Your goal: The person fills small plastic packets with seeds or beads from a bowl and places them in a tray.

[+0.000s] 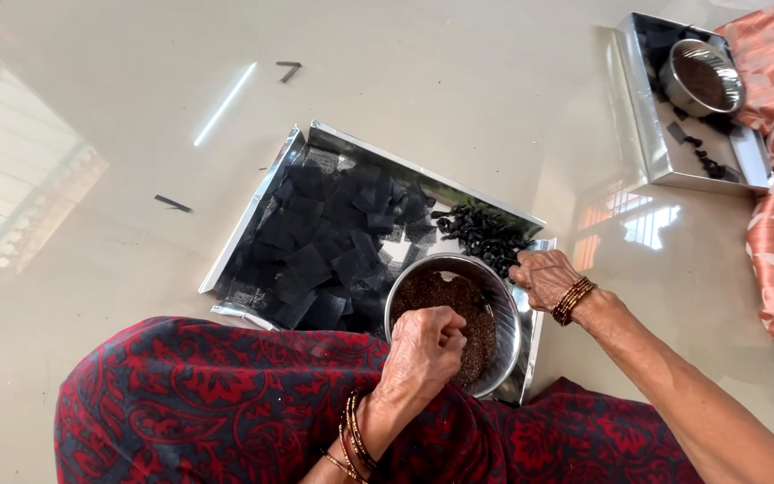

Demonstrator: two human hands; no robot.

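While the left hand (427, 345) dips curled fingers into the brown seeds (445, 300) in the steel bowl (505, 345), pinching some, the right hand (544, 278) grips the bowl's far rim; bowl sits at the steel tray's (315, 139) near right corner, beside black fabric squares (324, 242).

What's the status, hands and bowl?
Left hand pinched shut over the seeds. Right hand on rim of bowl. Nothing in the way.

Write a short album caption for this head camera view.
Seated on the floor, left hand dips into a steel bowl of brown seeds, right hand on its rim.
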